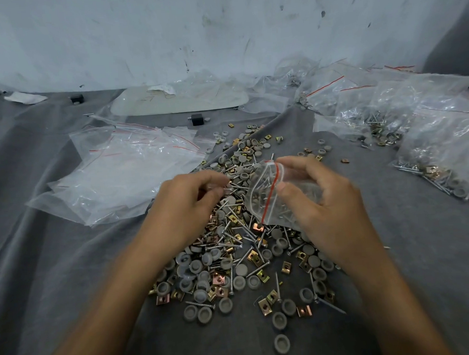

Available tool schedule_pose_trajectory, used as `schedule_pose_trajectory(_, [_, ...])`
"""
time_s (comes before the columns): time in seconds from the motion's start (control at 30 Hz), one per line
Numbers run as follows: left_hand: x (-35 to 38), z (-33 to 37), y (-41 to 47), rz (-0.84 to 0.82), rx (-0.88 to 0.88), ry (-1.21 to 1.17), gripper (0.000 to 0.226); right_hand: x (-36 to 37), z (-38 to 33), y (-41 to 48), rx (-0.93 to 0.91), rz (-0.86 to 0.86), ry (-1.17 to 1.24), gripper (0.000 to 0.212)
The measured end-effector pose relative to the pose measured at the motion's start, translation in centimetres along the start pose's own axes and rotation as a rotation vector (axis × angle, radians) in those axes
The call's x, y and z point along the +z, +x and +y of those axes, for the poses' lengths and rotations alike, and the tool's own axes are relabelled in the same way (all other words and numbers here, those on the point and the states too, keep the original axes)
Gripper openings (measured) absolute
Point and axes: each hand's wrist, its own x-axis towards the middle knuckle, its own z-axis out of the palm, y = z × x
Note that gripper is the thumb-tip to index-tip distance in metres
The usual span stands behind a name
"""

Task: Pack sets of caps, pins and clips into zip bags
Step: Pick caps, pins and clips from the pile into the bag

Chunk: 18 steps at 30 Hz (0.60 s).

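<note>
Your right hand [320, 199] grips a small clear plastic zip bag [258, 188] with a red seal stripe. The thumb is on its near face and the fingers curl over the far edge, holding it just above the loose heap [232, 248] of round grey plastic caps [281, 344], thin silver metal pins [277, 284] and brass-coloured folded metal clips [304, 311] on the grey cloth [68, 269]. The bag already has parts in it, bunched under your palm. Its red stripe runs slantwise, far end tipped right and near end left, so the mouth looks to face left. Your left hand [185, 205] sits just beside that mouth and is the nearer one to it. Its fingers are curled with the tips drawn together over the heap, but blur hides whether they pinch anything. Whatever you add likely goes in rightward across the stripe, and any pins should go in across it too.
</note>
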Motion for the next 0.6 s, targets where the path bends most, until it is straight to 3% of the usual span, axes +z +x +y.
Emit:
schedule_pose_trajectory(0.13, [0.5,1.5,-0.5,0.007,0.14,-0.287,0.029,0.0,0.0,0.0,0.002,-0.024,-0.013,0.03])
schedule_pose_trajectory(0.27, [1.1,2.9,-1.0,-0.04,0.179,-0.339,0.023,0.0,-0.1,0.0,0.001,-0.023,-0.015,0.03])
schedule_pose_trajectory(0.43, [0.6,2.1,-0.7,0.022,0.139,-0.106,0.009,-0.1,-0.3,0.0,0.004,0.044,0.013,0.028])
schedule_pose_trajectory(0.6, [1.3,1.5,-1.2,-0.261,0.22,0.296,0.012,-0.1,-0.3,0.1,0.004,0.078,0.021,0.028])
